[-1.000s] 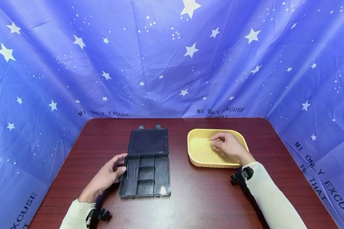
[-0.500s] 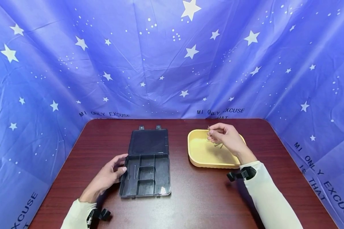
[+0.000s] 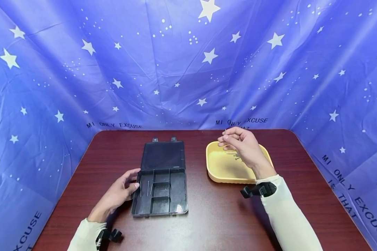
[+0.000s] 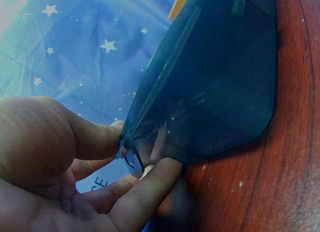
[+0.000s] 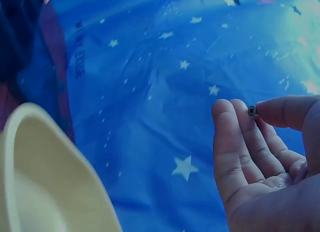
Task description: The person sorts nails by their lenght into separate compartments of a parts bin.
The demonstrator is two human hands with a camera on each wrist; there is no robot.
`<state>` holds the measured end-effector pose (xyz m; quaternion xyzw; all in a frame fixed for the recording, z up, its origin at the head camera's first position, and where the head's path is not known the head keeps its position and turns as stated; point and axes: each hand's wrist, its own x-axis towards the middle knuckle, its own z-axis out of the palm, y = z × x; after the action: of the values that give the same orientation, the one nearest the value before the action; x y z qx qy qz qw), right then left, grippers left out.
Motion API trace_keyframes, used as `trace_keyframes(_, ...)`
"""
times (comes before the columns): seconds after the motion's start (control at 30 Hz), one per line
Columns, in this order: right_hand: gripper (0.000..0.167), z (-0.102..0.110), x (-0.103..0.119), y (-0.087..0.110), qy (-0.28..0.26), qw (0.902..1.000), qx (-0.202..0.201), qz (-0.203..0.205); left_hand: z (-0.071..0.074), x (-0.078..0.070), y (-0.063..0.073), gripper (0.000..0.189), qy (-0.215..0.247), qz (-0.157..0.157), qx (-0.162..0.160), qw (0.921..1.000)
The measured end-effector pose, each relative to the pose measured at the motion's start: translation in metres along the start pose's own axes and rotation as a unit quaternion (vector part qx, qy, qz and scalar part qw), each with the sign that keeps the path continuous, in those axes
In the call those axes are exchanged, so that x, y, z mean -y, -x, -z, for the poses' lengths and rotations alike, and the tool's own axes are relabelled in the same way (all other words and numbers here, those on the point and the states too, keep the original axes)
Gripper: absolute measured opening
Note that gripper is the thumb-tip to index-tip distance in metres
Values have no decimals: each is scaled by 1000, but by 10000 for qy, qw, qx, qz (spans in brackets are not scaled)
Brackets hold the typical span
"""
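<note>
Screw [image 5: 252, 111] pinched in the right grip [image 3: 243, 144]

I have it between thumb and fingertips, closed to its slim width, raised clear of the yellow tray [image 3: 220, 165]; whether it sits over the far rim or beyond, I can't tell. I'd squeeze lightly but steadily, since so thin a shank could roll, and give that rim plenty of room. My left grip [image 3: 120, 190] pinches the side of the open black box [image 3: 160, 190]; I'd hold it firm against the worktop [image 3: 204, 216]. Both forearms slant inward from the near corners, the right one reaching farther.
</note>
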<state>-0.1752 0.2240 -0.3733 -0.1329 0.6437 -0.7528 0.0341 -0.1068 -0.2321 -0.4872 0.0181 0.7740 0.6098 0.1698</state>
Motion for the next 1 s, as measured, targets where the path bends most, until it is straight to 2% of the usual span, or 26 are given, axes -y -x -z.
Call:
trace_keyframes(0.13, 10, -8, 6, 2, 25, 9999, 120, 83, 0, 0, 0, 58, -3, 26, -20, 10000)
trace_keyframes(0.43, 13, -15, 6, 1, 34, 9999, 134, 70, 0, 0, 0, 58, -97, 18, -89, 9999)
trace_keyframes(0.73, 9, -30, -6, 0, 475, 9981, 392, -59, 0, 0, 0, 58, -81, 36, -95, 9999)
trace_keyframes(1.0, 8, -56, -29, 1, 893, 9914, 773, -570, 0, -1, 1, 57, -75, 81, -120, 9999)
